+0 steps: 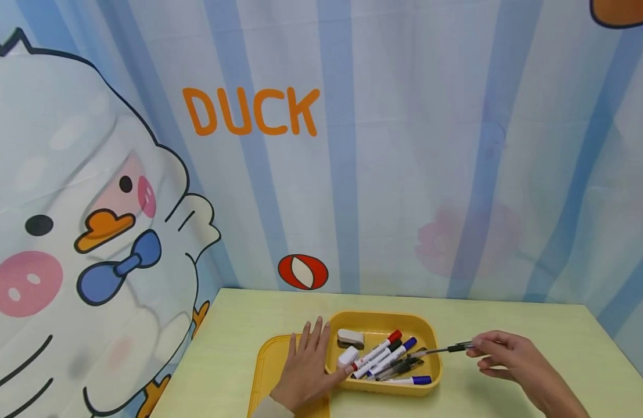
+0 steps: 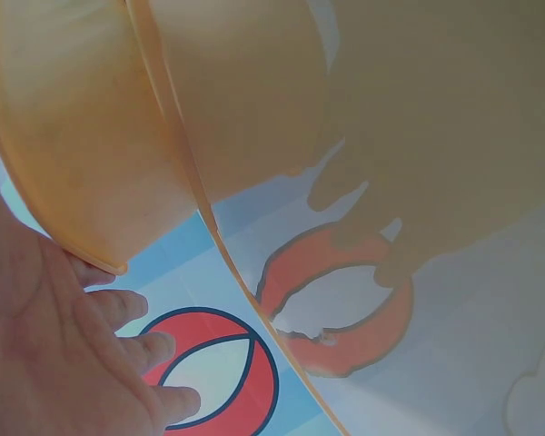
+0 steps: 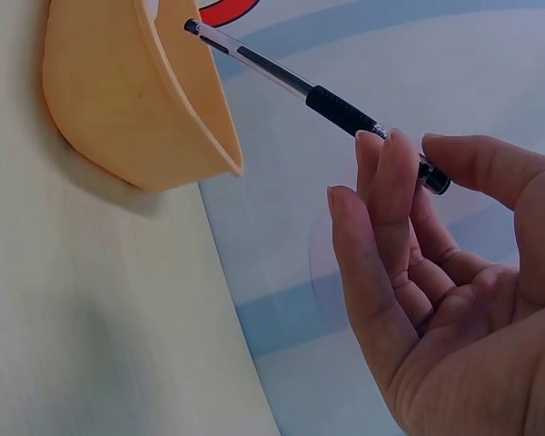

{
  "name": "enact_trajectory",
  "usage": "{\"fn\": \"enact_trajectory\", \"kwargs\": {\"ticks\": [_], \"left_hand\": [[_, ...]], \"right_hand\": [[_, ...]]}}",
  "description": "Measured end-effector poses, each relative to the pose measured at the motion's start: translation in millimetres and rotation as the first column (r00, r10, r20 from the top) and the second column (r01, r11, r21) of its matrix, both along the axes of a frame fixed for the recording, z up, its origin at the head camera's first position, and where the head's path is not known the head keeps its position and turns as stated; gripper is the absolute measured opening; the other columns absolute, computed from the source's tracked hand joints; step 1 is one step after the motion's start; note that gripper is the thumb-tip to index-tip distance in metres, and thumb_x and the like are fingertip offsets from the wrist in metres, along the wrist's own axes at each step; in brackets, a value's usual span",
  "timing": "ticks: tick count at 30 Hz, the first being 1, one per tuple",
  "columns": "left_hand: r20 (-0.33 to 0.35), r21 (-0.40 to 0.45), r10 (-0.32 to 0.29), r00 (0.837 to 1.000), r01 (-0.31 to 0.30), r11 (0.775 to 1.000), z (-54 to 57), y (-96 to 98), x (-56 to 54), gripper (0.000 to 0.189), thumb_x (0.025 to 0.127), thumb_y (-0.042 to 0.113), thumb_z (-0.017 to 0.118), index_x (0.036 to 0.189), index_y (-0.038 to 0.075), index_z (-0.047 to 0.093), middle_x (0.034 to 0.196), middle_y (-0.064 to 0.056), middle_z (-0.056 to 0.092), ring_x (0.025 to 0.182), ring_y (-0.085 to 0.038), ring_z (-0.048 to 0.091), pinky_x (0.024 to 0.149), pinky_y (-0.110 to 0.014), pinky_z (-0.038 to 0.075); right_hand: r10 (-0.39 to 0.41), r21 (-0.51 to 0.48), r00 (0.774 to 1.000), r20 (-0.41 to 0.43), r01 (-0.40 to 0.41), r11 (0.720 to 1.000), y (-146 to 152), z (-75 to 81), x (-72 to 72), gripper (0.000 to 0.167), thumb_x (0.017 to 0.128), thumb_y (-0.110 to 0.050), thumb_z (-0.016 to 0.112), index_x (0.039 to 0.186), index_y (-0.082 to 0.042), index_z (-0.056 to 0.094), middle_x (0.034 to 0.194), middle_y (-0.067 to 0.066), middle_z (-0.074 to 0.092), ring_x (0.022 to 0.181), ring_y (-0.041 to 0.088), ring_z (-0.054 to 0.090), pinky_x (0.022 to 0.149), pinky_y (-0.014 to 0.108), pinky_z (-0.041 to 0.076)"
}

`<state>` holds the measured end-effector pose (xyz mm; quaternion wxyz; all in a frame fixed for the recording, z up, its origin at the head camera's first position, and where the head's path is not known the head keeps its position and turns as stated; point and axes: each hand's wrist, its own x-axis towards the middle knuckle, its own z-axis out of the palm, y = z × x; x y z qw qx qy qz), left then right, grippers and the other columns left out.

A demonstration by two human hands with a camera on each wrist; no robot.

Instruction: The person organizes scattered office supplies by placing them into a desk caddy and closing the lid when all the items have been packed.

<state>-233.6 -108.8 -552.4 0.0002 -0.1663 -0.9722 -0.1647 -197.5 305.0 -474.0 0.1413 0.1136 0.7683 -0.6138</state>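
Note:
My right hand (image 1: 509,357) pinches a clear-barrelled pen (image 1: 446,349) with a black grip by one end, between thumb and fingertips. In the right wrist view the pen (image 3: 282,77) slants up from the fingers, its far end over the yellow box (image 3: 118,109). My left hand (image 1: 305,371) lies with straight, spread fingers against the left side of the box (image 1: 389,389), thumb at the near left rim. Inside lie a red-capped marker (image 1: 376,351), a blue-capped marker (image 1: 394,355), another blue-capped marker (image 1: 420,380), and black pens (image 1: 405,366).
A white block (image 1: 347,356) and a small white-and-dark item (image 1: 350,337) sit in the box's left part. A flat yellow lid (image 1: 266,371) lies left of the box, partly under the left hand. Behind the pale table (image 1: 509,319) hangs a striped curtain (image 1: 384,174).

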Motion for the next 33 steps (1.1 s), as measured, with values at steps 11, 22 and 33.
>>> {"fn": "enact_trajectory", "kwargs": {"ticks": [11, 22, 33], "left_hand": [[-0.007, 0.002, -0.007, 1.000, 0.007, 1.000, -0.1, -1.0, -0.4, 0.099, 0.090, 0.079, 0.044, 0.162, 0.013, 0.027, 0.170, -0.009, 0.018, 0.155, -0.037, 0.018, 0.119, -0.069, 0.015], [0.002, 0.001, -0.006, 1.000, 0.006, 1.000, 1.7, -1.2, -0.5, 0.100, 0.090, 0.080, 0.043, 0.162, 0.013, 0.026, 0.170, -0.009, 0.017, 0.156, -0.036, 0.017, 0.119, -0.069, 0.014], [0.005, -0.001, -0.007, 1.000, 0.007, 1.000, 1.6, -1.4, -0.5, 0.100, 0.090, 0.080, 0.043, 0.162, 0.014, 0.026, 0.170, -0.009, 0.017, 0.156, -0.036, 0.017, 0.119, -0.069, 0.014]], "right_hand": [[0.037, -0.013, 0.999, -0.002, -0.037, 0.999, -10.7, -0.7, -1.1, 0.041, 0.101, -0.035, 0.063, 0.119, 0.003, 0.063, 0.100, 0.005, 0.075, 0.089, 0.025, 0.069, 0.085, 0.041, 0.060], [0.124, -0.073, 0.992, -0.006, -0.124, 0.990, -23.4, -6.0, -4.2, 0.043, 0.099, -0.039, 0.065, 0.116, 0.001, 0.065, 0.098, 0.004, 0.075, 0.086, 0.021, 0.069, 0.083, 0.038, 0.060], [0.077, -0.028, 0.997, 0.030, -0.076, 0.997, -41.5, -11.5, -9.0, 0.037, 0.099, -0.035, 0.067, 0.110, 0.000, 0.067, 0.094, 0.006, 0.075, 0.083, 0.024, 0.070, 0.081, 0.039, 0.061]]}}
